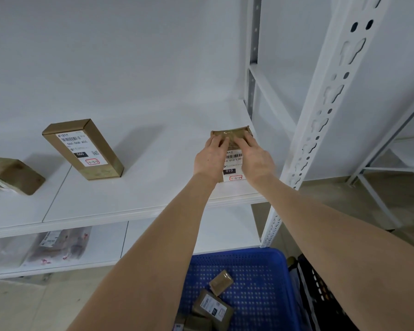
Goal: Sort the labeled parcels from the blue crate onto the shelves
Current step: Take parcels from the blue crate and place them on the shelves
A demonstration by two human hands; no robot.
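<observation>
Parcel [232, 164] with a white label reading 010 sits right of centre in the frame, on the upper shelf [129, 199] near its right end, close to the white perforated upright [320, 115]. Both hands clamp it. The left hand [209, 157] lies over its left edge and the right hand [256, 156] over its right edge, with fingers reaching across the brown face toward the far end. The thumbs are hidden. The hands cover much of the parcel, so only part of the label and the far edge show.

At the bottom of the frame the blue crate [261, 266] holds a small brown packet [221, 281], a labelled packet [213, 309] and more brown pieces cut off by the lower edge.

At centre left on the upper shelf lies a brown box [83, 149] labelled 060. A second box [14, 173] is cut off by the left edge. On the lower shelf [177, 237] a clear bag [60, 244] is blurred. A dark object [320, 297] right of the crate is hard to make out.
</observation>
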